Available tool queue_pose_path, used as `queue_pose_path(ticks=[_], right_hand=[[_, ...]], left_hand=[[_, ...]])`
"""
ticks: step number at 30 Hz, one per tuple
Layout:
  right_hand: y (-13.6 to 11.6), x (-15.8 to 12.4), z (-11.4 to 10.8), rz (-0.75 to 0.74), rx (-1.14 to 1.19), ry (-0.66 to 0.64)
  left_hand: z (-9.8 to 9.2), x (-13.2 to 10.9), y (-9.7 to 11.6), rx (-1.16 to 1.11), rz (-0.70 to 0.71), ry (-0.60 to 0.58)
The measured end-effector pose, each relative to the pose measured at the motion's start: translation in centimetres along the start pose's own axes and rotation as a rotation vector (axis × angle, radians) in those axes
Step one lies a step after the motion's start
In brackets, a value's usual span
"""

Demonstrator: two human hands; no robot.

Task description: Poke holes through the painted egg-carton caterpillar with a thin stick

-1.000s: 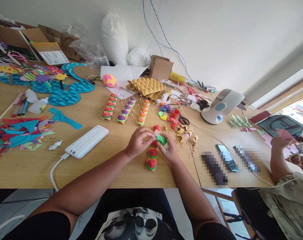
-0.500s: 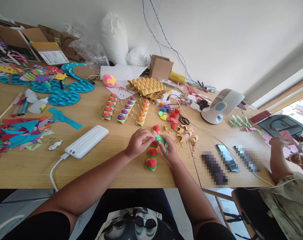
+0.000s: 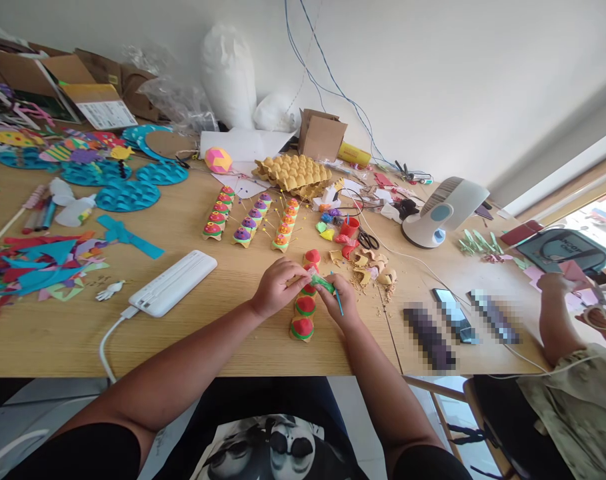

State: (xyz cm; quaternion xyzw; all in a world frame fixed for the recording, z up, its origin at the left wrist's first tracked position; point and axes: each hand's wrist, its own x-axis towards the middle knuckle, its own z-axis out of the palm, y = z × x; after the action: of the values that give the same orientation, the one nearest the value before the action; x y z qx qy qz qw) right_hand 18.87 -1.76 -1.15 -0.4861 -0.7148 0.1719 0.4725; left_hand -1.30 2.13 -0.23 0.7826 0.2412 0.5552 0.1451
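My left hand (image 3: 279,288) is closed in a pinch on the clear end of a small plastic bag of green modelling clay (image 3: 323,283). Fingers of my right hand (image 3: 345,305) grip the green end, and a thin blue stick (image 3: 339,303) is tucked in that hand too. Beneath both hands runs a strip of egg-carton cups (image 3: 303,327) topped with red clay and ringed in green; the hands partly hide its middle. Three decorated egg-carton strips stand farther back: red (image 3: 219,215), purple (image 3: 253,220) and orange (image 3: 285,227), with pins stuck around the latter two.
A white power bank (image 3: 173,283) with a cable lies left. Torn carton pieces (image 3: 375,267), black scissors (image 3: 368,240) and a red cup (image 3: 349,227) sit right of the strip. Beyond are a fan (image 3: 447,210) and phone (image 3: 455,315). Another person's hand (image 3: 557,285) works far right.
The green clay bag has turned slightly between my hands, and the blue stick has tilted and shifted a little to the right. The other person's scissors have moved slightly.
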Motion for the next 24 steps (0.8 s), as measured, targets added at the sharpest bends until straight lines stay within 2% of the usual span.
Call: queue_pose_path(ticks=[4,10,15,19,24], right_hand=[[-0.1,0.1,-0.2,0.062,0.098,0.005],[0.7,0.3,-0.1,0.246,0.577,0.012],[1.3,0.4,0.6,0.388,0.846,-0.076],[0.7,0.5,0.6,0.476,0.908,-0.048],[0.4,0.6,0.2,0.469,0.819,0.011]], left_hand=[[0.0,-0.1,0.0,0.000,0.014,0.003],[-0.2,-0.1,-0.1,0.008,0.035,0.068],[-0.2,0.1,0.4,0.032,0.108,0.041],[-0.3,0.0,1.1,0.089,0.089,0.046],[-0.4,0.0,1.0,0.075,-0.008,0.022]])
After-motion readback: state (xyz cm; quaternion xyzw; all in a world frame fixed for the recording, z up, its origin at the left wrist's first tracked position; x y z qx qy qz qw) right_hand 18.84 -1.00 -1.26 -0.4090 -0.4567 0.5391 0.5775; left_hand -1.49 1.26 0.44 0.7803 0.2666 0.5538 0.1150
